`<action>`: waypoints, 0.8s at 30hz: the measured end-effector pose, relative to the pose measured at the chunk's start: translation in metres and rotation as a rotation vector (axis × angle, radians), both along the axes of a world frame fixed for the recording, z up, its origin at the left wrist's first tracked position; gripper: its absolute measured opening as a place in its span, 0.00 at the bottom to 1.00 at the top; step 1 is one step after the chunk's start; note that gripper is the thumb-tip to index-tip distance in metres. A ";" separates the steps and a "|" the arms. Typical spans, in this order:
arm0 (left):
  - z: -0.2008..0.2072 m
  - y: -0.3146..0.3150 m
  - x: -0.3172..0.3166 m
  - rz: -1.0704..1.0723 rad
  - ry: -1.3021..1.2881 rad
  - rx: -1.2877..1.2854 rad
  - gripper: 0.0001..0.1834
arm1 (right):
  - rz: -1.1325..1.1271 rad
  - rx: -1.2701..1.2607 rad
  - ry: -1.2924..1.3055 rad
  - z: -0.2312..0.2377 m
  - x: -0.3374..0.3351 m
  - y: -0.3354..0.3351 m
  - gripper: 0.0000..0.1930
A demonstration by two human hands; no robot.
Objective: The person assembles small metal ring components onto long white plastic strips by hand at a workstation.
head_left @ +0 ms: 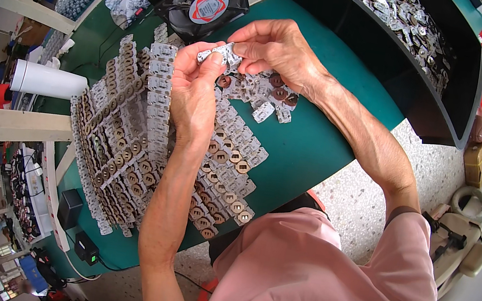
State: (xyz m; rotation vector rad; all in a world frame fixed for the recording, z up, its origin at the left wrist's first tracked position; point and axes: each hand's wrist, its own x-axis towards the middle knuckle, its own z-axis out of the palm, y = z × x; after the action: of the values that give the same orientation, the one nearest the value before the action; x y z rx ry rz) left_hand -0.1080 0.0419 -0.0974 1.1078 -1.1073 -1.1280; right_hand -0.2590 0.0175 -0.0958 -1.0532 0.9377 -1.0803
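Observation:
My left hand (194,97) pinches small whitish plastic parts (223,54) between thumb and fingers. The fingertips of my right hand (290,52) close on the same parts from the other side, so the two hands meet. How many parts are held is hard to make out. Below my right hand lies a loose heap of similar parts (259,91), some showing round brown discs. Long linked rows of these parts (125,133) cover the table left of my left forearm. Further rows (233,143) show to its right, and the forearm hides some of them.
A black fan (203,5) stands at the back of the green table (323,57). To the right, a large black bin (410,57) holds many loose parts. A white cylinder (49,80) juts in at the left. Black power adapters (86,247) with cables sit near the lower left edge.

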 end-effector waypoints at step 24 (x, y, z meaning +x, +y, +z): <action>0.002 0.004 0.002 -0.018 -0.048 0.036 0.08 | -0.025 0.016 0.004 -0.001 -0.003 0.001 0.07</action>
State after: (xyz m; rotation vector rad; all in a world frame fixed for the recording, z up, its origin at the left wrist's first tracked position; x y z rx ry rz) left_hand -0.1057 0.0462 -0.0957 1.1603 -1.1401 -1.1449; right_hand -0.2618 0.0184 -0.0967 -1.0332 0.9631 -1.0896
